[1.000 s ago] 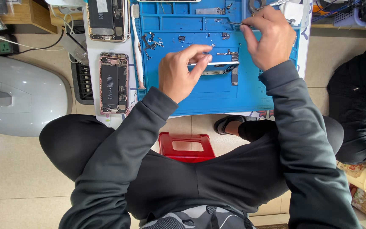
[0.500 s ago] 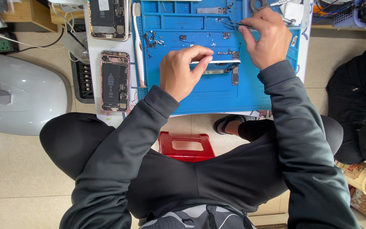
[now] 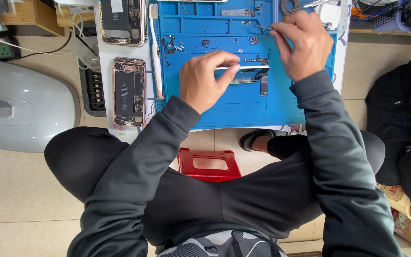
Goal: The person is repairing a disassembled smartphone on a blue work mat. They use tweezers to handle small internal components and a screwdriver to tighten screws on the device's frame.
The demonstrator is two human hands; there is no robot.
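**Currently: phone teardown on the blue mat, mid-disassembly**

Observed from beside the seated person. Left hand (image 3: 204, 81) is pinched shut, thumb and forefinger clamped on one end of a thin silver strip-like part (image 3: 243, 67), held level just above the blue silicone repair mat (image 3: 243, 104). I cannot tell whether it is a phone frame seen on edge or a bracket. Right hand (image 3: 303, 45) is closed around fine tweezers (image 3: 264, 27), tips aimed at the upper middle of the mat; whether the tips grip anything is too small to see. The two hands are apart, the silver part between them and lower.

Surroundings:
- Small screws and brackets (image 3: 172, 46) lie scattered in the mat's upper-left area; more small dark components (image 3: 258, 78) sit just below the held part.
- Opened phone (image 3: 129, 90), back off, battery and board exposed, lies left of the mat on the white table (image 3: 103, 57). A second opened phone (image 3: 122, 19) lies above it.
- A white toothbrush-like tool (image 3: 154, 52) lies along the mat's left edge.
- Red stool (image 3: 209, 164) under the person; grey moulded cover (image 3: 22, 107) on the floor to the left.

Progress, as a judgement: disassembly looks well advanced, with many fasteners and small parts already out and laid on the mat. Nothing appears reassembled; both phones lie open, so closing them up is left.
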